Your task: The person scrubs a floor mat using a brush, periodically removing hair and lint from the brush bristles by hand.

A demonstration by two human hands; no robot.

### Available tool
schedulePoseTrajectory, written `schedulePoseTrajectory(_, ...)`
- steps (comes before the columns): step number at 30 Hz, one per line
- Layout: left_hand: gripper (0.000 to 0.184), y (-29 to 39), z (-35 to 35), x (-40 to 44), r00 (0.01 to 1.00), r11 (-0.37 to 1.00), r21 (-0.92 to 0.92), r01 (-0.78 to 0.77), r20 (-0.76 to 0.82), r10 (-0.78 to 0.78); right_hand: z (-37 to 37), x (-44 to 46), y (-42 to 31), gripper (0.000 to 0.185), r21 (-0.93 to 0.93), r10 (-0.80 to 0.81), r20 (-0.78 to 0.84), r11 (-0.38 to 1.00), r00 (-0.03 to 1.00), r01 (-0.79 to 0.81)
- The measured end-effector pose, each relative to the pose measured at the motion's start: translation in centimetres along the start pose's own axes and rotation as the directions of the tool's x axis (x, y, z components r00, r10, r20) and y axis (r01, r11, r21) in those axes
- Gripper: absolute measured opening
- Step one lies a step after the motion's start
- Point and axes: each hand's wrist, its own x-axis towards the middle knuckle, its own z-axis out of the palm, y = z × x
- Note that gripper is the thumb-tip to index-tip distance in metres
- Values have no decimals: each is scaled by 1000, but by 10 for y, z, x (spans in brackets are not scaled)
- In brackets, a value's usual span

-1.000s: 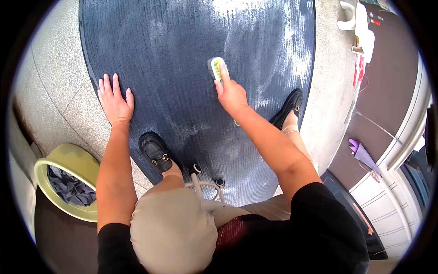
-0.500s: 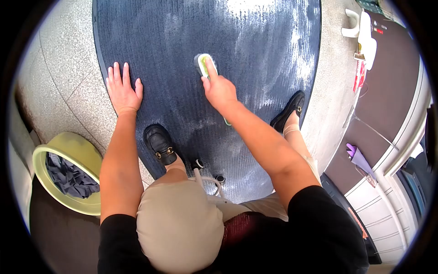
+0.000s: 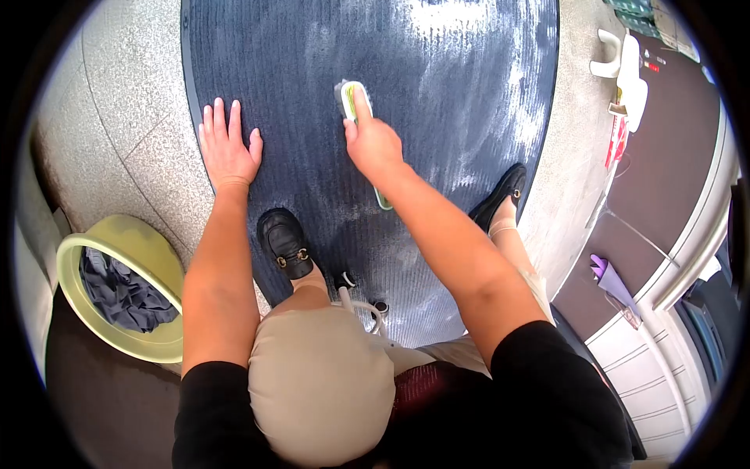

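Observation:
A long dark blue ribbed mat (image 3: 305, 47) lies on the floor, with whitish foam streaks on its right side. My left hand (image 3: 230, 152) rests flat near the mat's left edge, fingers stretched out. In my right hand (image 3: 375, 144) is a scrubbing brush (image 3: 354, 90) with a white and green back, its bristles down on the mat. My index finger extends along the brush's back, and the rest of the handle shows below my wrist.
A yellow-green basin (image 3: 129, 234) holding dark cloth (image 3: 125, 293) stands at the left. Both black shoes (image 3: 283, 242) are on the mat, near the legs of a low stool (image 3: 348, 301). At the right are a white spray bottle (image 3: 631, 86) and a purple item (image 3: 613, 281).
The view has shifted, so the mat and my left hand appear farther right. My right hand and the brush sit slightly higher up the mat relative to my shoes.

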Motion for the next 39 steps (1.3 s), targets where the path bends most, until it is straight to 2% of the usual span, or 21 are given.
schedulePoseTrajectory(3, 62, -1, -2, 0, 1000, 1000, 19, 10, -2, -10, -38, 86, -35, 61, -25, 4, -135, 1000, 991, -8)
schedulePoseTrajectory(4, 62, -1, -2, 2, 1000, 1000, 16, 9, -3, -9, -39, 82, -37, 61, -25, -1, -142, 1000, 990, -3)
schedulePoseTrajectory(6, 62, 0, -2, 5, 1000, 1000, 19, 15, -13, -15, -34, 59, -33, 63, 5, 57, -55, 998, 997, -57)
schedulePoseTrajectory(8, 62, 0, -4, 3, 1000, 1000, 0, 19, 18, -19, 1, 2, -11, 65, 8, -13, 45, 1000, 999, 12)
schedulePoseTrajectory(10, 62, 1, -4, 3, 999, 1000, 6, 21, 26, -21, 22, -58, 4, 67, -50, -35, 244, 998, 969, 48)
schedulePoseTrajectory(11, 62, 1, -4, 2, 1000, 1000, -2, 17, 16, -17, 24, -57, 9, 67, -51, -34, 245, 998, 969, 48)
schedulePoseTrajectory(13, 62, 0, -2, 6, 1000, 1000, -4, 15, 3, -15, 31, -53, 16, 69, -99, -143, 198, 981, 970, 165)
schedulePoseTrajectory(18, 63, 0, -4, 3, 1000, 1000, 2, 23, 13, -23, -41, 92, -78, 63, -22, -15, -66, 1000, 998, 13)
schedulePoseTrajectory(20, 63, 0, -4, 3, 1000, 1000, -1, 17, 0, -17, -44, 98, -85, 64, 35, 14, -72, 999, 997, -12)
schedulePoseTrajectory(22, 63, 1, -6, 4, 999, 999, -30, 33, 22, -32, -25, 60, -70, 66, 24, 4, 19, 1000, 1000, -4)
schedulePoseTrajectory(26, 64, 0, -5, 3, 999, 999, -30, 37, 29, -36, 22, -51, -27, 69, -65, -89, 282, 992, 955, 111)
schedulePoseTrajectory(27, 63, 0, -5, 3, 999, 999, -33, 32, 15, -31, 22, -47, -25, 69, -67, -87, 288, 992, 954, 111)
schedulePoseTrajectory(29, 63, 0, -6, 6, 999, 999, -27, 35, 26, -34, 19, -21, -28, 69, -72, -141, 196, 985, 970, 158)
schedulePoseTrajectory(30, 63, 1, -7, 3, 999, 999, -21, 39, 30, -38, 12, 9, -41, 67, -58, -151, 89, 986, 984, 157)
schedulePoseTrajectory(31, 63, 2, -6, 2, 999, 999, -17, 41, 32, -41, -8, 42, -65, 64, -28, -77, 73, 996, 994, 79)
schedulePoseTrajectory(34, 62, 0, -7, 3, 999, 998, -42, 39, 22, -38, -40, 113, -107, 63, -63, -64, -64, 996, 996, 60)
schedulePoseTrajectory(36, 62, 0, -7, 3, 999, 999, -34, 42, 33, -41, -36, 100, -97, 64, -41, -69, -46, 997, 997, 67)
schedulePoseTrajectory(39, 62, 0, -6, 3, 999, 998, -42, 45, 21, -44, 2, 14, -53, 67, -76, -78, 136, 993, 988, 89)
